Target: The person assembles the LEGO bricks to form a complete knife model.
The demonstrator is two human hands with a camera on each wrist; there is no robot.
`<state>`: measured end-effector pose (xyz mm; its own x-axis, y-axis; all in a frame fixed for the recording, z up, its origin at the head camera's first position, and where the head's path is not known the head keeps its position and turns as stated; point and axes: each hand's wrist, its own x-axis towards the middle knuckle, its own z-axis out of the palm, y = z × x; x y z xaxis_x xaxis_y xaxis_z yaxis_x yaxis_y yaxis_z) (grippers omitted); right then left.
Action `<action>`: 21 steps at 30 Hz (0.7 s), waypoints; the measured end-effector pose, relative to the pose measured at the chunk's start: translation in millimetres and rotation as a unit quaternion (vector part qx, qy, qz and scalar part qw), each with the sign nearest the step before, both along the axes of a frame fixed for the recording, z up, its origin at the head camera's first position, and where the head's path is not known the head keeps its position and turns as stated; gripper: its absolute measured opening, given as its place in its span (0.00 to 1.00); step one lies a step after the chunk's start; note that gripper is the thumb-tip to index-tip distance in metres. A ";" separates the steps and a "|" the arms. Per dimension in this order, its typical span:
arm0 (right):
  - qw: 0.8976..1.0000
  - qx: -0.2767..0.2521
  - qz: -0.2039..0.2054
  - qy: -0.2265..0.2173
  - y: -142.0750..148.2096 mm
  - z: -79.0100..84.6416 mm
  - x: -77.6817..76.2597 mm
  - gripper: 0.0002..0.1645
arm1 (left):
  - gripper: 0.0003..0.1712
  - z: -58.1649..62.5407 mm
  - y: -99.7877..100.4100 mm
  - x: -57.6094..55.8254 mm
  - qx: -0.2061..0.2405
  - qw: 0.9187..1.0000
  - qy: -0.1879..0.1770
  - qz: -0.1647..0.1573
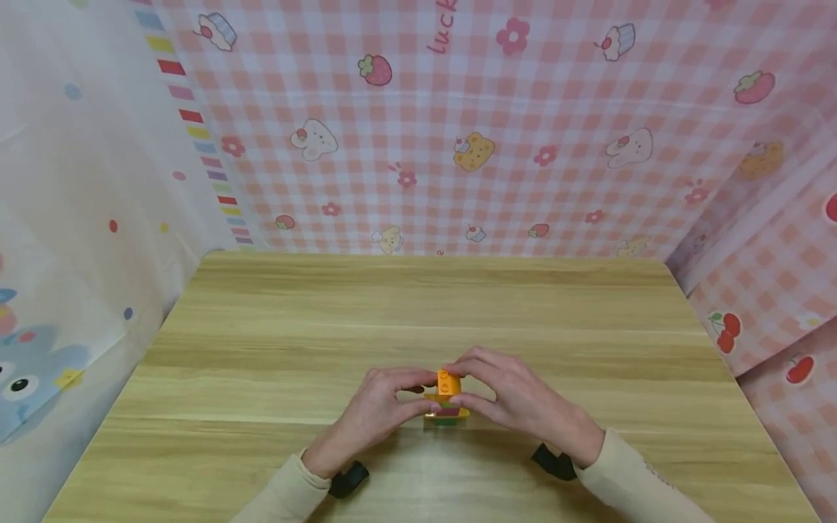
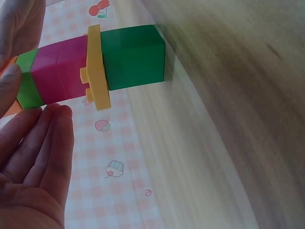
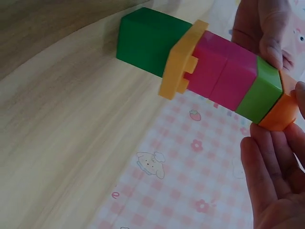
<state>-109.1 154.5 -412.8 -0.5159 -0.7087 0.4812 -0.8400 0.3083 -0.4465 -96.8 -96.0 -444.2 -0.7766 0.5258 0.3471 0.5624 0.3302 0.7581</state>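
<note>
A tower of toy building blocks stands on the wooden table in front of me. At its base is a dark green block (image 3: 148,42), topped by a wider yellow plate (image 2: 98,71) with studs. Two magenta blocks (image 3: 223,71) come above, then a light green block (image 3: 259,93). The orange block (image 1: 448,383) sits at the top, its studs facing up. My left hand (image 1: 375,403) holds the tower near the light green block, between thumb and fingers. From the other side, my right hand (image 1: 513,385) pinches the orange block.
The wooden table (image 1: 327,312) extends around the tower. A pink checked cloth (image 1: 431,123) hangs behind its far edge, and printed cloths hang at both sides. Black straps (image 1: 349,479) show below the wrists.
</note>
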 end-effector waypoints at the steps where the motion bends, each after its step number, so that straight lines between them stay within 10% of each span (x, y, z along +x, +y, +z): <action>1: 1.000 -0.001 0.003 0.002 0.2 -0.4 -0.2 0.19 | 0.18 0.3 0.0 0.0 0.000 1.000 0.000 -0.002; 21: 1.000 -0.006 0.002 0.011 -0.6 -4.7 2.6 0.20 | 0.17 5.2 1.0 3.6 -0.048 0.998 -0.038 0.031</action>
